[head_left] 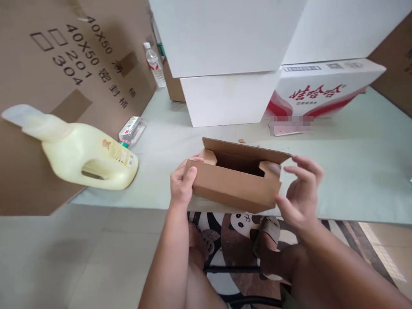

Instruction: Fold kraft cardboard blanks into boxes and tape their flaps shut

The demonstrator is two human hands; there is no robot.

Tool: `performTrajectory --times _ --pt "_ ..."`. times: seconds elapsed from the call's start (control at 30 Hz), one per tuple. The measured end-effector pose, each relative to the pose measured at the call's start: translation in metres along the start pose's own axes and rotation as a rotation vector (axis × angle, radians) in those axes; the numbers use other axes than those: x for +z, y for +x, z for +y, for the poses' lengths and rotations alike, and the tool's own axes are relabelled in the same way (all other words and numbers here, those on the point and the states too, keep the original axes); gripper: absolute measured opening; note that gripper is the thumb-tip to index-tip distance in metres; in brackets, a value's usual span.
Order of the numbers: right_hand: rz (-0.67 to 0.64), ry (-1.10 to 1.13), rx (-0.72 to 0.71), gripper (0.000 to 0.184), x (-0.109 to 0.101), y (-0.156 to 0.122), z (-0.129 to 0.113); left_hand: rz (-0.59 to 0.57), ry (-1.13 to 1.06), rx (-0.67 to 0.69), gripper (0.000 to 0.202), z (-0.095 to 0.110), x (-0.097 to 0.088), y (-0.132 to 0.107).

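A small brown cardboard box (pixel 236 184) lies at the table's front edge, its long top flap raised and its dark inside showing. Its two end flaps lean inward over the opening. My left hand (pixel 183 182) is closed on the box's left end, thumb on the front wall and fingers behind. At the other end, my right hand (pixel 301 189) is open, fingers spread. Its index fingertip is by the raised flap's corner, and the thumb is close to the front right corner; whether they press on the cardboard I cannot tell.
Large white boxes (pixel 228 98) stand behind, with a red-and-white printed carton (pixel 322 92) and a phone-like object (pixel 286 127) at right. A yellow jug (pixel 90 154), a lying clear bottle (pixel 131 131) and an upright water bottle (pixel 155 66) are at left, beside a big carton (pixel 106 64).
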State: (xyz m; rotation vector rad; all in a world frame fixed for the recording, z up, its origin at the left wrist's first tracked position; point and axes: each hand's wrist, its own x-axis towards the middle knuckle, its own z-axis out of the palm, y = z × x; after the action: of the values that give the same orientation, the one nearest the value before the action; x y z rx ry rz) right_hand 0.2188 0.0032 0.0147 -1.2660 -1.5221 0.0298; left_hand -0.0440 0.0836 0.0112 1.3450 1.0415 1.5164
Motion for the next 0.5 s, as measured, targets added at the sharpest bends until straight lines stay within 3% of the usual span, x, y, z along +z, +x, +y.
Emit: performTrajectory --times 0.1,0.2,0.27,0.33,0.43,0.5 --pt "-0.077 0.044 0.205 0.088 -0.005 0.002 0.010 -0.002 0.047 0.053 0.032 -0.005 0.010 0.002" --pt "-0.210 0.235 0.300 0.093 -0.005 0.002 0.023 0.025 0.050 0.093 0.034 -0.007 0.019 0.006" --pt "-0.220 0.298 0.315 0.082 -0.005 0.001 0.028 0.042 0.032 0.111 0.047 -0.009 0.023 0.007" --pt "-0.231 0.313 0.299 0.056 -0.006 0.001 0.028 0.029 0.037 0.126 0.057 -0.011 0.023 0.009" --pt "-0.275 0.279 0.273 0.021 -0.012 0.003 0.023 -0.052 0.119 0.139 0.046 -0.013 0.018 0.010" --pt "-0.300 0.270 0.260 0.018 -0.015 0.004 0.019 -0.114 0.167 0.155 0.032 -0.015 0.014 0.010"
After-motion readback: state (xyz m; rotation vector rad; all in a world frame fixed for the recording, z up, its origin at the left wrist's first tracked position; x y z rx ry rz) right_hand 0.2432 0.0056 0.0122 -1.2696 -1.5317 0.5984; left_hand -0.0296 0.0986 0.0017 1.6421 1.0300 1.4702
